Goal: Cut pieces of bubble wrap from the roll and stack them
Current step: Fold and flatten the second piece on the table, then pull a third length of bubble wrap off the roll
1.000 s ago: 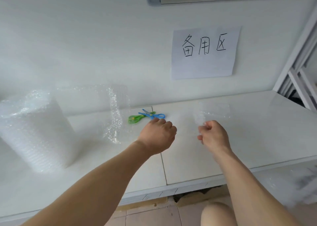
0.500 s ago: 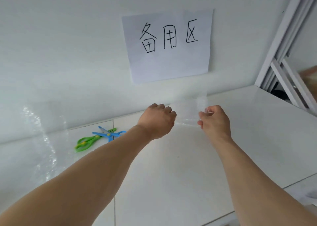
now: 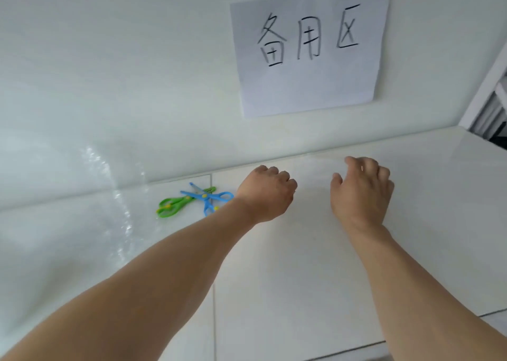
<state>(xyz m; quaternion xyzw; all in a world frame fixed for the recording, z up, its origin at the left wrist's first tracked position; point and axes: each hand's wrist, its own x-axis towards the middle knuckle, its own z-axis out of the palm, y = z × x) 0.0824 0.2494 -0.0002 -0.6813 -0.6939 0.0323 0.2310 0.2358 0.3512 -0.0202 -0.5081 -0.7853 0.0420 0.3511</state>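
A faint, clear rectangular piece of bubble wrap [image 3: 315, 168] lies flat on the white tabletop [image 3: 301, 264] just below the handwritten paper sign [image 3: 310, 50], near the wall. The left hand [image 3: 267, 193] curls at its left edge, grip unclear; the right hand [image 3: 362, 190] hovers, fingers loosely apart. Green and blue scissors [image 3: 192, 200] lie further left.

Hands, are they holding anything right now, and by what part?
Right hand holds nothing; its fingers are loose. Left hand is curled at the left edge of the faint bubble wrap piece; whether it pinches that edge cannot be told.
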